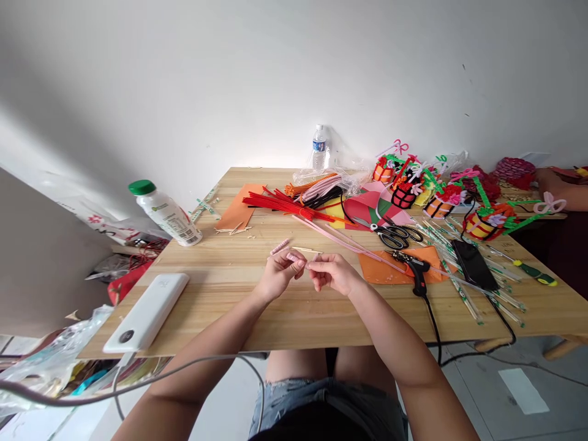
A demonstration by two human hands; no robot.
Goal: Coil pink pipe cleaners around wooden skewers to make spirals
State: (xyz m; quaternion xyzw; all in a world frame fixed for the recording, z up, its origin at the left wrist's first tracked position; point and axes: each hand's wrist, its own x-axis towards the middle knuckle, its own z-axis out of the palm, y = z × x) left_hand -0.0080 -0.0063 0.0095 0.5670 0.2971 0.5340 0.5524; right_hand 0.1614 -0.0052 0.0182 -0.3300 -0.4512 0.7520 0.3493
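Note:
My left hand is closed, pinching a small pink coiled pipe cleaner between thumb and fingers. Close against it, my right hand has thumb and forefinger pressed together at the end of the same pink piece; the exact grip is partly hidden. Just beyond the left hand lies another pink coil. Thin wooden sticks rest on the table behind my fingertips. Long pale pink pipe cleaners stretch diagonally past the right hand.
A hot glue gun lies on orange felt, with scissors behind. Farther right are a phone, wrapped sticks, a screwdriver and flower baskets. A power bank and bottle stand left. A co-worker's arm shows far right.

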